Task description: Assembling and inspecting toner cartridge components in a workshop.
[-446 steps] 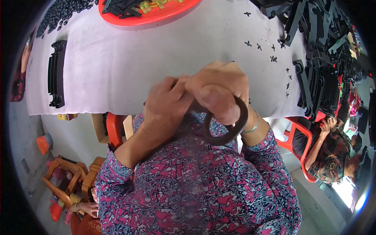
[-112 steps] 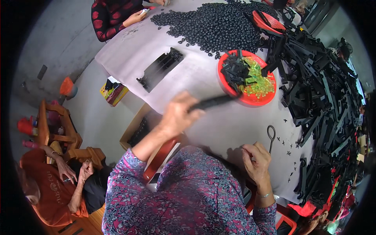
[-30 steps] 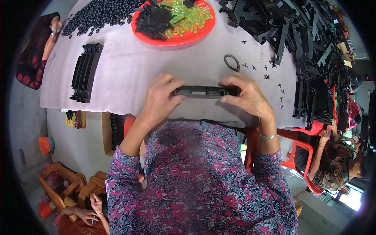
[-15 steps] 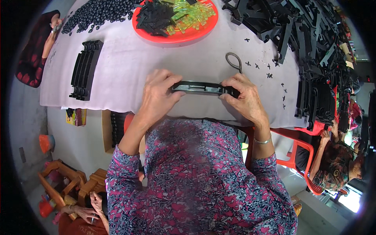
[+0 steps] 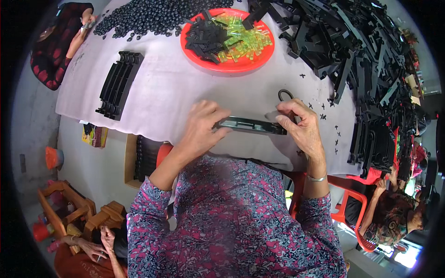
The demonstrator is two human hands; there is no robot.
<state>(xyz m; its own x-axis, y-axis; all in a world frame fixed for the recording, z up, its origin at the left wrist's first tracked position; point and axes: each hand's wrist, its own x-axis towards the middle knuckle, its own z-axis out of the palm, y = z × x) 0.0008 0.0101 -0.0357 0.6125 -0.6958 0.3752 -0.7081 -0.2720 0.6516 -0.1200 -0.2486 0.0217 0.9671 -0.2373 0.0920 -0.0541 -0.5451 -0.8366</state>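
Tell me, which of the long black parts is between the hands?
The lone bar between left hand and right hand. The row at left and heap at right lie apart from both hands.

Left hand [image 5: 200,129] curled, right hand [image 5: 304,129] curled — forearms [image 5: 168,169] extended forward

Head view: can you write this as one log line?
left hand: holds bar, left end; right hand: at right end; plate: beyond bar

Blk bar [image 5: 252,125], red plate [image 5: 234,68], pnk/gry ptnd shirt [image 5: 264,217]
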